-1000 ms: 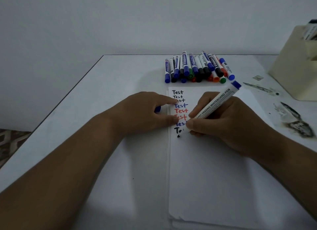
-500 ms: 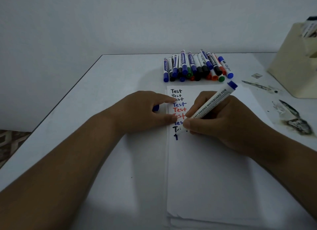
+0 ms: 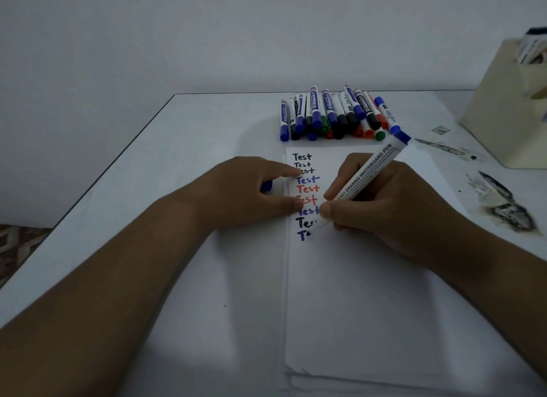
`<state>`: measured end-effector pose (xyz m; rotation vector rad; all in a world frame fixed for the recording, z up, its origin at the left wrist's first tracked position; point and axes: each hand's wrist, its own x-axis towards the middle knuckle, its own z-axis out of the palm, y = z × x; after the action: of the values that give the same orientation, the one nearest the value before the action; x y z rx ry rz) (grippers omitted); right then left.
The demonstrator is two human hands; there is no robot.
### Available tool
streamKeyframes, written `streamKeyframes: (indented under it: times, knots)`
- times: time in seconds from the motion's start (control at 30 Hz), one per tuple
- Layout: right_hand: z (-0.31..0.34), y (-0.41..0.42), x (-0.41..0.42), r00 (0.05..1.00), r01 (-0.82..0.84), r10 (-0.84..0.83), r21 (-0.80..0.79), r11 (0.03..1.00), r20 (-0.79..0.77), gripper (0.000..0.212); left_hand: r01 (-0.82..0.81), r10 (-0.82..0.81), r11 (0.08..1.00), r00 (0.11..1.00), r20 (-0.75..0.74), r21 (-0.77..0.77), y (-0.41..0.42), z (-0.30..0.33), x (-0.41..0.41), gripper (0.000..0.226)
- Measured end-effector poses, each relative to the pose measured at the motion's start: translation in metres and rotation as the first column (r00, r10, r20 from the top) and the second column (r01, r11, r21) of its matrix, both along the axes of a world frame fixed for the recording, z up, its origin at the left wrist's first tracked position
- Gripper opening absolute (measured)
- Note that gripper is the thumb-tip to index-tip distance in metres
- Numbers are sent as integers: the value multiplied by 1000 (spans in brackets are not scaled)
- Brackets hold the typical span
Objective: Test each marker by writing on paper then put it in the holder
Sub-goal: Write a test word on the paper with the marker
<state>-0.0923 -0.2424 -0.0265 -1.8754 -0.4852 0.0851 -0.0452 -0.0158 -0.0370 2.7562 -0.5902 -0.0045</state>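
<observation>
Gripping the blue marker (image 3: 367, 174), right hand (image 3: 381, 207) now past the "T"; left hand (image 3: 245, 192) pinching a cap (image 3: 267, 186).

Matt white paper (image 3: 355, 293), plastic marker (image 3: 367, 177)

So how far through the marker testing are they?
Eight "Test" lines already fill the paper. The right hand is writing a ninth with a blue marker while the left hand steadies the sheet. A pile of markers remains; the holder waits.
</observation>
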Motion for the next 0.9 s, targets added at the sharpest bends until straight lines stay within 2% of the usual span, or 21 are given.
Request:
streamKeyframes:
  times: [0.23,0.6,0.9]
  knots:
    - [-1,-1,2,999,19,-15,-83,996,52,15,-10,10,1000,1000,-15,-14,0,1,0,68]
    - [1,-1,0,999,-8,12,-99,995,43,15,-26,25,999,1000,-15,-35,0,1,-2,69]
    - [1,-2,1,996,62,-53,-113,992,77,21,-31,30,999,999,-13,-42,0,0,-1,72]
